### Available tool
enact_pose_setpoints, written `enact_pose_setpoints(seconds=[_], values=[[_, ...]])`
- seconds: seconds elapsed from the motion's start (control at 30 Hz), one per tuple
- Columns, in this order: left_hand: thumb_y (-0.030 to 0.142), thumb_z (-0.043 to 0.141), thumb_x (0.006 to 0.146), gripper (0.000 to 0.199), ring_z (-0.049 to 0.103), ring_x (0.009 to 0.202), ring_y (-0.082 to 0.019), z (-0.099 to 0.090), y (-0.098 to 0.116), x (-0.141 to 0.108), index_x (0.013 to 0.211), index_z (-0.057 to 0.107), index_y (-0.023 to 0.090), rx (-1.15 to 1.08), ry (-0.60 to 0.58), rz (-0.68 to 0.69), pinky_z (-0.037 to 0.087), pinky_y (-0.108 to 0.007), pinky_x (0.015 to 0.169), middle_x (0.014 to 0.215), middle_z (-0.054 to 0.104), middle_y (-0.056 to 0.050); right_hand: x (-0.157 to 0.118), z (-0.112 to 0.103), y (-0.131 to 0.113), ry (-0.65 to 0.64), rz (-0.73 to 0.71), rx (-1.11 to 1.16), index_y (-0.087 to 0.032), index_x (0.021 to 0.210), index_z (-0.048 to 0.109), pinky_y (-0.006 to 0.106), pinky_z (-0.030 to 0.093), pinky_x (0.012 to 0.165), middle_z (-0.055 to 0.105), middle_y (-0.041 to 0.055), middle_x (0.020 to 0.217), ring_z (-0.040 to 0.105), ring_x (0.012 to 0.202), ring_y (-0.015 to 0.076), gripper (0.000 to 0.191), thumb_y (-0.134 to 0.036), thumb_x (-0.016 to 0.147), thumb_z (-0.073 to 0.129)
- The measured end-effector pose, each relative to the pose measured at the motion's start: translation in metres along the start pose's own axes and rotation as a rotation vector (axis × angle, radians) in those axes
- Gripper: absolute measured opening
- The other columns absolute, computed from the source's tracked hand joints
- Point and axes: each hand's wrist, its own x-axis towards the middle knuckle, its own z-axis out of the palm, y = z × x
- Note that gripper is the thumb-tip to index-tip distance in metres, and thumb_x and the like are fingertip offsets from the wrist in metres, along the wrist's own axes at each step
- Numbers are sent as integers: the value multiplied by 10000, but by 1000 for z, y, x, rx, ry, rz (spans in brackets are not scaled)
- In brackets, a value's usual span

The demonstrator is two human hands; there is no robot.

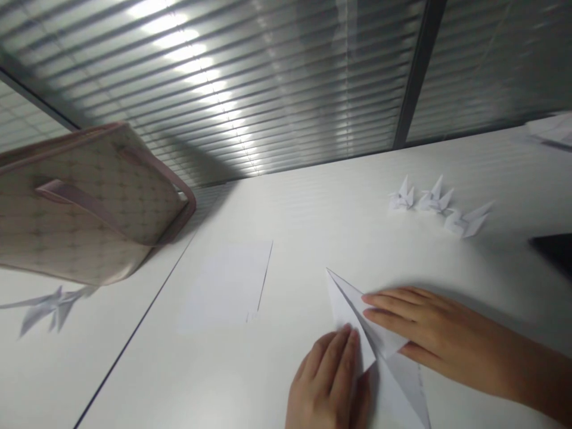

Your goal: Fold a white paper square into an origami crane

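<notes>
The left hand point(326, 381) and right hand point(424, 333) lie open, fingers flat, pressing one pointed paper fold point(353, 310) between them. Around the fold: one flat sheet point(226, 286) to its left, three paper cranes point(433, 199) beyond it (in a loose row), and a fourth crane point(53, 307) farther left, beside one bag point(89, 202).
</notes>
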Motion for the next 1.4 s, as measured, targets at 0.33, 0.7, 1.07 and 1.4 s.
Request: enact_pose_setpoints(seconds=[0.33, 0.7, 1.07, 1.4], values=[[120, 450, 845, 628, 514, 1270, -268, -36, -5, 11, 1463, 339, 158, -112, -179, -53, 534, -406, 971, 1421, 502, -122, -2, 1, 19, -38, -42, 72, -268, 1307, 550, 319, 455, 1028, 580, -29, 1368, 558, 1216, 137, 520, -38, 855, 435], [107, 483, 932, 147, 660, 1029, -158, -35, -8, 44, 955, 597, 198, -167, -313, 88, 357, -424, 1139, 961, 717, -14, 1, 5, 38, -150, -110, -6, -283, 1394, 453, 421, 385, 1092, 429, -19, 1497, 431, 1338, 181, 685, 49, 795, 426], [191, 606, 823, 287, 489, 1302, -256, -36, -14, 5, 1100, 544, 144, -93, -281, -39, 459, -463, 1060, 1357, 561, -152, -5, -7, 4, -158, -107, 4, -221, 1436, 416, 409, 374, 1101, 422, 35, 1498, 400, 1361, 228, 655, -391, 841, 630], [274, 576, 934, 335, 479, 1309, -274, -30, -17, 2, 1242, 561, 144, -31, -218, -8, 473, -490, 1044, 1319, 596, -126, -10, -4, 7, -154, -134, -94, -244, 1436, 413, 419, 388, 1089, 395, 18, 1514, 387, 1371, 228, 642, -350, 848, 649]])
